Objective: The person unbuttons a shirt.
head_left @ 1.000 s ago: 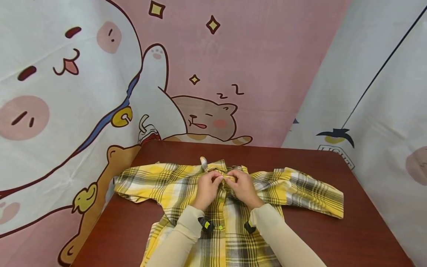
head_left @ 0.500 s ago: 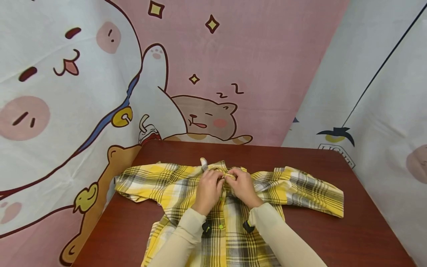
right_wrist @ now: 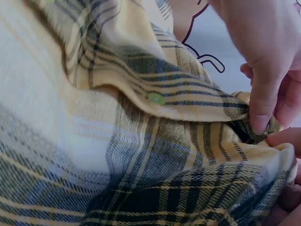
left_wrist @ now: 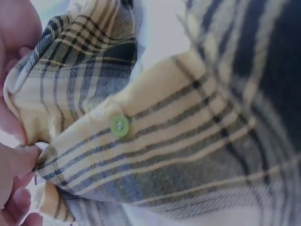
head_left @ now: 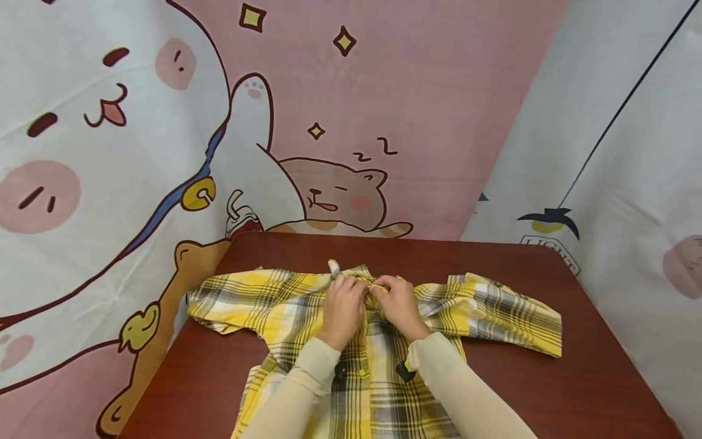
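Observation:
A yellow, grey and white plaid shirt (head_left: 290,299) lies spread with its collar at the far side and its sleeves out to both sides. My left hand (head_left: 344,311) and right hand (head_left: 401,306) meet at the top of its front, just below the collar. Each pinches the cloth between thumb and fingers. In both wrist views fingertips hold the gathered edge of the button band. A green button (left_wrist: 120,126) shows on the band in the left wrist view, and a blurred green button (right_wrist: 156,98) in the right wrist view. What lies between the fingertips is mostly hidden.
The shirt rests on a dark red-brown table (head_left: 526,390). Cartoon-printed cloth (head_left: 428,110) hangs behind the table and along both sides. A black wrist camera (head_left: 404,371) sits under the right sleeve cuff, close over the shirt.
My left hand has rolled over a little, so more of its back shows and its fingertips are more hidden. The right hand keeps its pinch in nearly the same place.

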